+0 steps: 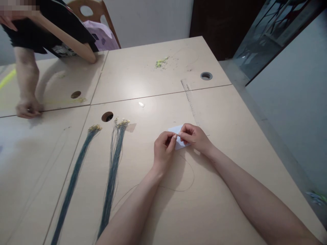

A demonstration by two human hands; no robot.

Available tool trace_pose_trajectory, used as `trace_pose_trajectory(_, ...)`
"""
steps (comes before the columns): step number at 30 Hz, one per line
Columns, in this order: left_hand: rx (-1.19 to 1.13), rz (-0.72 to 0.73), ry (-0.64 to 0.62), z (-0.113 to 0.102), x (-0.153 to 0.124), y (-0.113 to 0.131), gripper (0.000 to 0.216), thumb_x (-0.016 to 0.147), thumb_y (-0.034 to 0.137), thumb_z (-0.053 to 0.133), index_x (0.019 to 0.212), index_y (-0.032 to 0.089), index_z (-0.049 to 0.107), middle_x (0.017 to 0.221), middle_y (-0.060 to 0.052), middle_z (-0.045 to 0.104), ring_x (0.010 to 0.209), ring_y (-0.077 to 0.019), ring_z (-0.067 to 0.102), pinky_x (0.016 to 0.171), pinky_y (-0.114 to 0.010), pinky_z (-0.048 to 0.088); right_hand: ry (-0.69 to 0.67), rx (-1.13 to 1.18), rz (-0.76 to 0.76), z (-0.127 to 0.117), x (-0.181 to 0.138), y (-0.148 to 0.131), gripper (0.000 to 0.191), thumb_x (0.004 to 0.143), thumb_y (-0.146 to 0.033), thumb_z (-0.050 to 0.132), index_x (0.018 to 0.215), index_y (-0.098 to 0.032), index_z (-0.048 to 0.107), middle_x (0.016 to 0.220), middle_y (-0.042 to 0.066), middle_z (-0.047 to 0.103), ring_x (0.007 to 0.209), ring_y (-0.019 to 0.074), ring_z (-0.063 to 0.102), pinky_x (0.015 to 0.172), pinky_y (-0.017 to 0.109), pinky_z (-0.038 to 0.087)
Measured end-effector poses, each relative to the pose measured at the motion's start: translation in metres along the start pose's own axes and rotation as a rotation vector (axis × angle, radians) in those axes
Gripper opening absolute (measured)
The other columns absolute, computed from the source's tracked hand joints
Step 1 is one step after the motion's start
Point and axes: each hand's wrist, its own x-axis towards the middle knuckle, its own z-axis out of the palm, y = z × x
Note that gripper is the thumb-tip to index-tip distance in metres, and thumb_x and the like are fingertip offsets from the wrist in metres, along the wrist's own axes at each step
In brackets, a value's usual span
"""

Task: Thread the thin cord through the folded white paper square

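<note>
My left hand (pixel 164 148) and my right hand (pixel 194 136) meet fingertip to fingertip over the table, both pinched on something tiny I cannot make out. A thin cord (pixel 187 183) loops on the table below them and seems to run up to the pinch. A small white slip of paper (pixel 176 130) lies right under the fingers. Two bundles of blue-green cords with gold clasps lie to the left, one (pixel 115 160) nearer my left hand, the other (pixel 76 170) further left.
A clear ruler (pixel 189 98) lies beyond my right hand. The tables have cable holes (pixel 107 116), (pixel 206 76), (pixel 76 94). Yellow-green scraps (pixel 161 63) sit at the far side. Another person's hand (pixel 27 109) rests at far left, with a chair (pixel 94 17) behind.
</note>
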Motion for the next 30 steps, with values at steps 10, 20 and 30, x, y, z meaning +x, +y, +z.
trace_pose_trajectory(10,-0.03,-0.004,-0.003,0.0,-0.0007,0.001,0.017,0.08,0.031,0.05,0.077,0.018,0.06,0.075,-0.004,0.059,0.069,-0.0135,0.051,0.06,-0.026,0.038,-0.009,0.026,-0.006,-0.0001,0.0006,0.0016,0.011,0.072,-0.023,0.052,0.063,-0.019,0.048,0.057,-0.004,0.053,0.048,0.0089,0.048,0.049,0.022,0.038)
trace_pose_trajectory(20,-0.035,-0.031,-0.018,-0.0006,-0.0007,0.0009,0.018,0.081,0.032,0.05,0.077,0.018,0.06,0.075,-0.004,0.059,0.069,-0.0139,0.051,0.059,-0.025,0.038,-0.008,0.025,-0.007,0.0005,0.0005,0.0022,0.011,0.071,-0.024,0.053,0.062,-0.019,0.048,0.057,-0.004,0.053,0.048,0.009,0.048,0.049,0.023,0.038)
trace_pose_trajectory(30,-0.028,-0.011,-0.01,0.0002,-0.0008,-0.0016,0.016,0.081,0.031,0.05,0.078,0.018,0.059,0.075,-0.004,0.059,0.068,-0.0129,0.051,0.059,-0.024,0.038,-0.006,0.031,-0.012,-0.0003,0.0003,0.0015,0.01,0.072,-0.023,0.053,0.063,-0.019,0.048,0.056,-0.004,0.053,0.049,0.009,0.048,0.049,0.022,0.038)
